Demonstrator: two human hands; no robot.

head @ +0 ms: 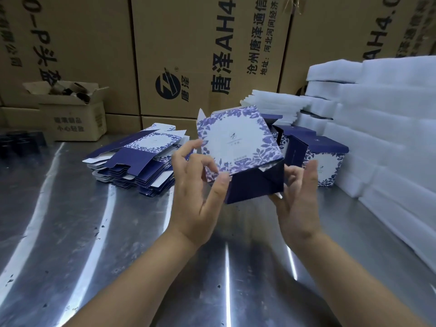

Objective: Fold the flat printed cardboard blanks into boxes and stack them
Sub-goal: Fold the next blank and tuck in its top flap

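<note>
Box [238,142]: we see it half-formed and tilted, held up above the counter [118,256] between both hands. Its white face with a blue leaf border is turned towards us, with a dark blue panel below it.
Left hand [195,192]: it grasps the box at the lower left corner. The thumb presses on the printed face and the fingers curl at the left edge.
Right hand [298,197]: it grips the right side of the dark blue panel. The fingers curl against the panel, the thumb is raised and the palm sits just under the lower right corner.
Flat blanks [139,161]: a loose stack lies on the counter to the left of the left hand and beyond it, near the hand but apart from it.
Folded boxes [325,161]: several stand behind the right hand, against the white foam sheets [389,126].
Writing on the box: there is a small emblem and lines of print in the middle of the face, too small for us to read.
Writing on the large cartons [188,55]: we read "唐泽AH4.0", a round logo with "唐泽", "沧州唐泽通信" and "地址:河北河间经济", all running sideways.
Writing on the small open carton [73,121]: we read "小心轻放". The line above it is blurred.
</note>
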